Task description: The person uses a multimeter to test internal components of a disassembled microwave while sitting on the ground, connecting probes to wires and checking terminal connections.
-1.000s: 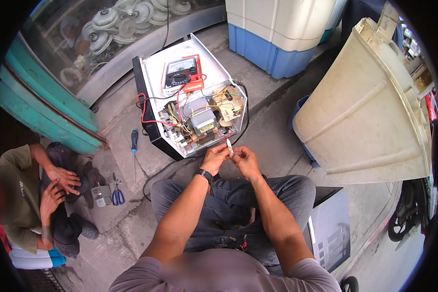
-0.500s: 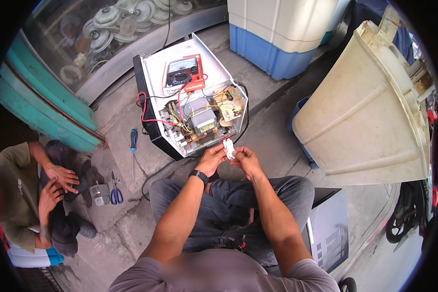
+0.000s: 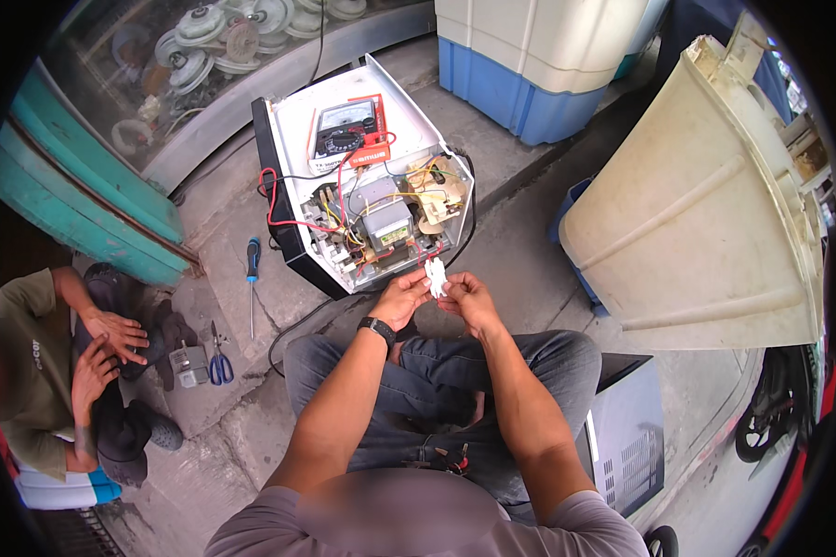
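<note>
Grey concrete pavement [image 3: 515,255] surrounded the opened appliance [image 3: 409,121], whose inner wiring [image 3: 348,239] lay exposed. Just off its near edge was one small white piece [image 3: 436,277], too small to make out in detail, with the left hand [image 3: 401,299] and the right hand [image 3: 472,304] on either side; each grip was pinched together on it. Handling it well probably called for light, even pressure from both sides, so that no thin part cracked, and for steady wrists kept clear of the appliance's wiring. Counted out, there was one meter [image 3: 346,130] on top of the appliance, one grey metal block [image 3: 386,223] inside it, one screwdriver [image 3: 253,265] near its left side, one pair of scissors [image 3: 219,367] and one grey box [image 3: 189,364] farther to its lower left, and one vented panel [image 3: 630,436] well to its lower right.
</note>
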The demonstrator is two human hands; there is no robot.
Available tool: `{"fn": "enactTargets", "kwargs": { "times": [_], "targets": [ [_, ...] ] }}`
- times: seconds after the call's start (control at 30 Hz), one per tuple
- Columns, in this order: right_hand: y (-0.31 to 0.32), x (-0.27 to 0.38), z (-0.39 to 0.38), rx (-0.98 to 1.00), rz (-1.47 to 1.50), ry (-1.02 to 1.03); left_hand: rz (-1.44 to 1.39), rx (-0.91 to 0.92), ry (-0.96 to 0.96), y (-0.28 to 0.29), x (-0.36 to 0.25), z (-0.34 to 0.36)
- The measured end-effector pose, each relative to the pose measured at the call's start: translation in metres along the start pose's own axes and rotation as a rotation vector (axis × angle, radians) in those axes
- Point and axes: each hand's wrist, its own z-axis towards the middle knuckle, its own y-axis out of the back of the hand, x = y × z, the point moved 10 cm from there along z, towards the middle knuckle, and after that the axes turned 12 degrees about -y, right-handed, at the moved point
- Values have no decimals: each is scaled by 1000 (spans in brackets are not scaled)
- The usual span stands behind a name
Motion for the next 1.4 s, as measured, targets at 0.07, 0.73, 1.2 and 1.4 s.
{"fn": "enactTargets", "kwargs": {
  "times": [0.07, 0.73, 1.2, 1.4],
  "targets": [
    [-3, 1, 0, 6, 2, -3, -2, -5, -2, 3, 0, 0],
    [-11, -11, 1, 52, -134, -50, -18, -167, 21, 11, 13, -15],
    [-21, -9, -3, 181, 21, -108, -154, -265, -33, 15, 0, -27],
    [-18, -1, -2, 180, 15, -17, -185, -268, -16, 22, -3, -44]
  ]
}}
